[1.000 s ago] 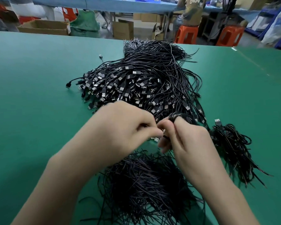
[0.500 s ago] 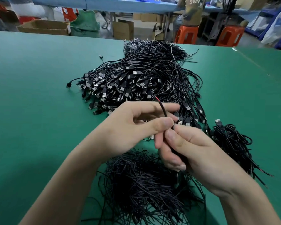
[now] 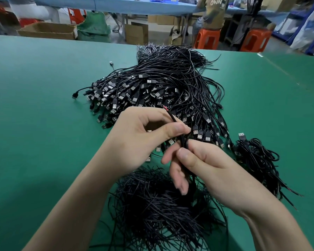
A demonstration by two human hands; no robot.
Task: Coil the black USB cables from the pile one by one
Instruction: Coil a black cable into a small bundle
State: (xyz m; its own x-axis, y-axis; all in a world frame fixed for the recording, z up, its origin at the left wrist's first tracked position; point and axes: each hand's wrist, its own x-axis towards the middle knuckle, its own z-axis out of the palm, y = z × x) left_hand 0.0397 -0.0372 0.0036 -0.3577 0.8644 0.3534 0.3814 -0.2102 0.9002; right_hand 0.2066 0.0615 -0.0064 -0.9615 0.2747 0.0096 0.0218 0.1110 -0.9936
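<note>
Black cable is up between your hands now, held just above the near edge of the pile. A second ago both hands were bunched tight over a small loop. Now your left hand has opened out, and only its thumb and forefinger pinch the cable just below the red-tipped bare end, which pokes up past them. Your right hand has turned palm-in, its grip closed, with the thumb pressing the cable against the fingers. I can't tell how many turns hang there, because the fingers hide them. I'd say the winding on this one is about done and the loose tail is what's left to deal with. Finished coils lie on the worktop to your right, and a heap of thin black strands sits just under your wrists.
</note>
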